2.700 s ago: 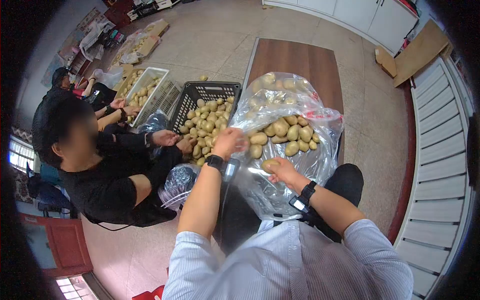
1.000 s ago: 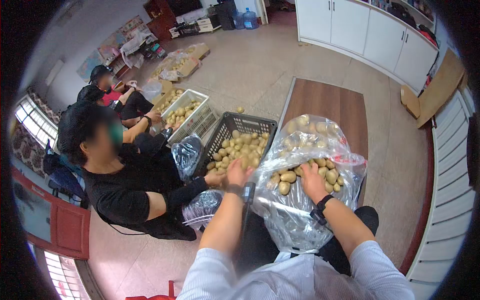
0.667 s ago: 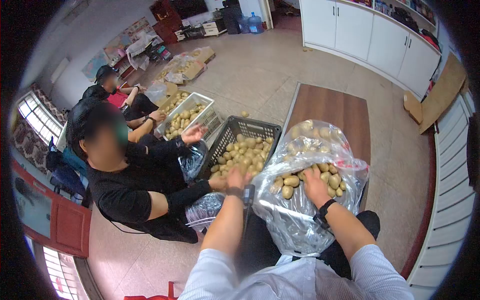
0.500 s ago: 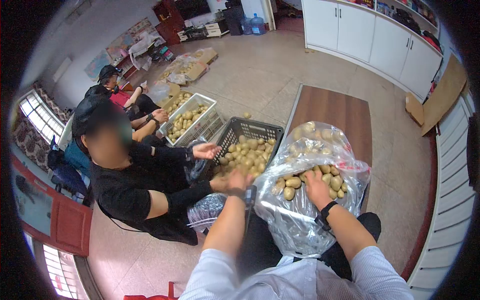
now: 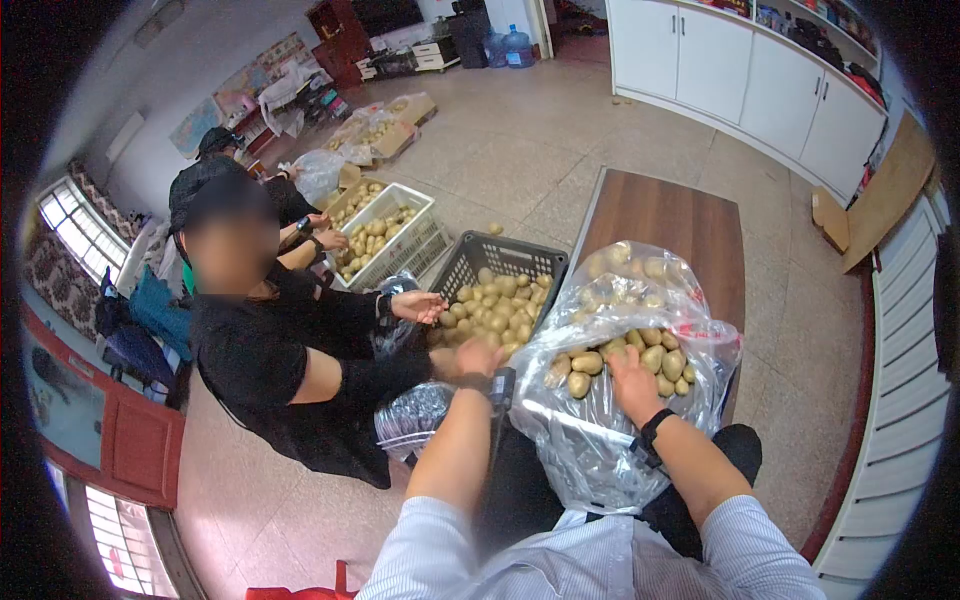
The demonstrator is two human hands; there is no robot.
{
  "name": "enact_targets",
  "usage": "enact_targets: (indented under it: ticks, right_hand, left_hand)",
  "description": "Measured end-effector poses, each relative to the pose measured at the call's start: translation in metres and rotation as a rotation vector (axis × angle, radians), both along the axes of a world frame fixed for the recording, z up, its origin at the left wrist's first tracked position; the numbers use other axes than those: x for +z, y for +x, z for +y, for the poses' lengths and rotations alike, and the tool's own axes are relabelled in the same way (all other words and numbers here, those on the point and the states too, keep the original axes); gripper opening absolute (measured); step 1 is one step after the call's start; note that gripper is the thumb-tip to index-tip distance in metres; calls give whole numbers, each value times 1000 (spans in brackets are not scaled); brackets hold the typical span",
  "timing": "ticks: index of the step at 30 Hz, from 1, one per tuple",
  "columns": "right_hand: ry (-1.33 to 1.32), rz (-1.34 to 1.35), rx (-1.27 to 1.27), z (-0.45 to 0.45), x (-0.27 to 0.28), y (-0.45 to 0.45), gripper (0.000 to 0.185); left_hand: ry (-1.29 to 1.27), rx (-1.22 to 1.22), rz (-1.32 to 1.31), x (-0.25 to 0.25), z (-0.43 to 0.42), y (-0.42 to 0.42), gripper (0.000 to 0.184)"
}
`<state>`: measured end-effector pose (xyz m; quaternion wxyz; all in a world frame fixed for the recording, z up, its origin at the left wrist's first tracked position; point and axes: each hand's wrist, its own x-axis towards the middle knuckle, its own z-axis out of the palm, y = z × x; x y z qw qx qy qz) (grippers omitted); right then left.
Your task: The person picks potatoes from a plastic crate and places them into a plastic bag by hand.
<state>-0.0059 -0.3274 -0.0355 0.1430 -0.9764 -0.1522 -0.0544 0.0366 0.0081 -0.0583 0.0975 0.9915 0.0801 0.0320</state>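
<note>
My right hand (image 5: pixel 634 385) reaches into the mouth of a clear plastic bag (image 5: pixel 585 450) on my lap and the table edge. Its fingers stretch over the potatoes (image 5: pixel 582 370) there, touching them, tips partly hidden. My left hand (image 5: pixel 477 360) is at the near side of a dark grey crate (image 5: pixel 553 262) holding many potatoes (image 5: pixel 512 300); its fingers are partly hidden, so its grip does not show. Beside it, a co-worker's blurred hand and dark sleeve (image 5: pixel 385 375) reach toward the crate. That person's other hand (image 5: pixel 418 307) hovers palm up at the crate's left edge.
A brown wooden table (image 5: pixel 665 205) stands behind the bag. Left of the dark crate is a white crate (image 5: pixel 425 240) of potatoes, with another person's hands (image 5: pixel 330 238) at it. A bundle of plastic bags (image 5: pixel 412 415) lies near my left forearm.
My right hand has drawn back slightly toward me. My left hand stays at the crate. The nearest co-worker's head and arms have shifted slightly to the right.
</note>
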Motion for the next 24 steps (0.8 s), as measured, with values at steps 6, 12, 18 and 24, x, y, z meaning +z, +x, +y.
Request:
enact_targets:
  ticks: [6, 12, 18, 24]
  right_hand:
    - [-146, -43, 20, 7, 0, -7, 29]
    - [-82, -68, 70, 6, -5, -8, 31]
    - [-27, 1, 59, 6, 2, -9, 36]
    - [233, 65, 85, -9, -11, 0, 49]
  left_hand:
    - [-371, -192, -340, -78, 7, 26, 28]
    - [-965, 3, -267, -32, -41, 25, 31]
    - [-1687, 470, -95, 52, -77, 0, 29]
    - [-1595, 365, -58, 50, -82, -5, 32]
